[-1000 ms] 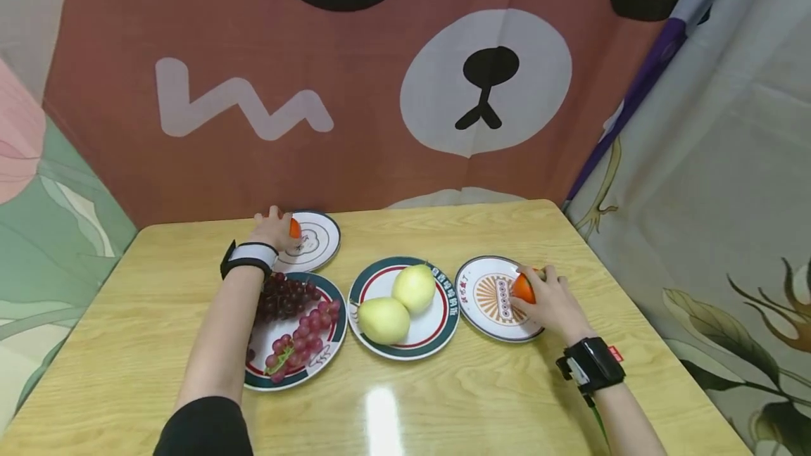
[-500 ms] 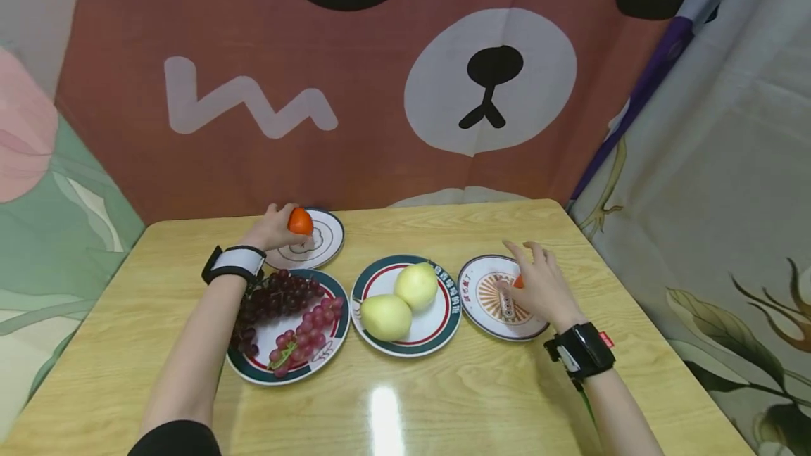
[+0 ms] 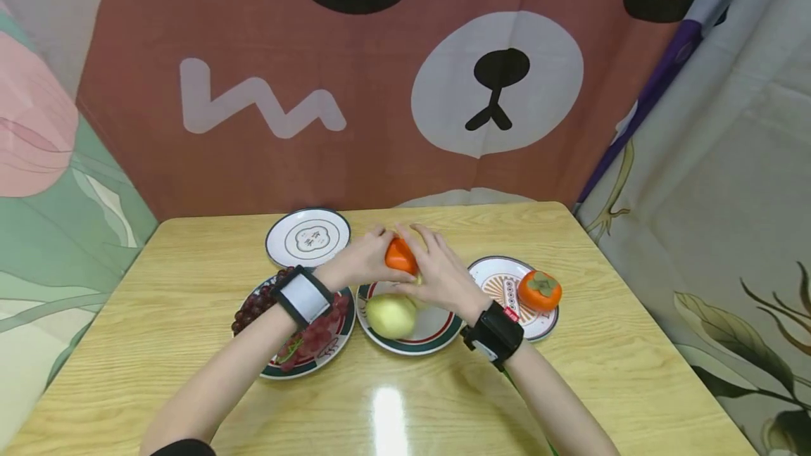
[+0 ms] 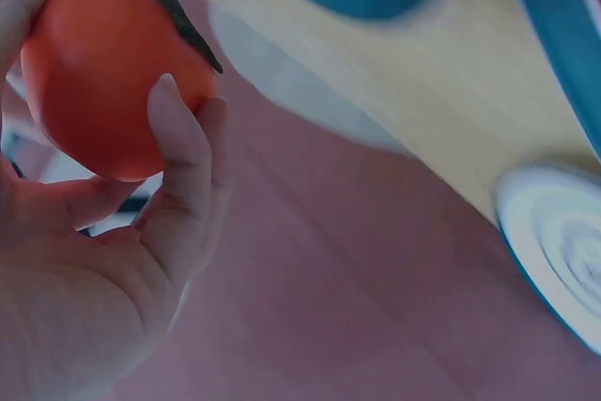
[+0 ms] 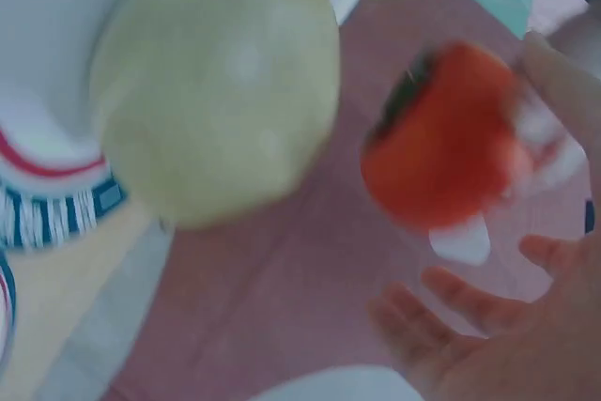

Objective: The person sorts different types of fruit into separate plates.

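Observation:
Over the middle plate [image 3: 412,349], my left hand [image 3: 364,259] grips an orange persimmon [image 3: 399,256] with a dark green calyx; its fingers curl round the fruit in the left wrist view. Close on the other side is my right hand [image 3: 443,276], its fingers spread about the persimmon; a gap shows between these fingers and the fruit [image 5: 446,143] in the right wrist view. A yellow-green pear [image 3: 391,316] lies on the middle plate, while a second pear behind is mostly hidden by the hands. Another persimmon [image 3: 540,291] sits on the right plate [image 3: 491,269].
A white plate [image 3: 285,241] with a dark rim stands at the back left. In front of it, under my left forearm, a green-rimmed plate [image 3: 317,366] bears dark grapes [image 3: 253,312] and red grapes [image 3: 319,336]. Printed curtains hang behind the wooden table [image 3: 456,407].
My left hand has carried its persimmon rightward from the back-left plate to above the pears. My right hand has left the other persimmon on the right plate and moved left towards the left hand.

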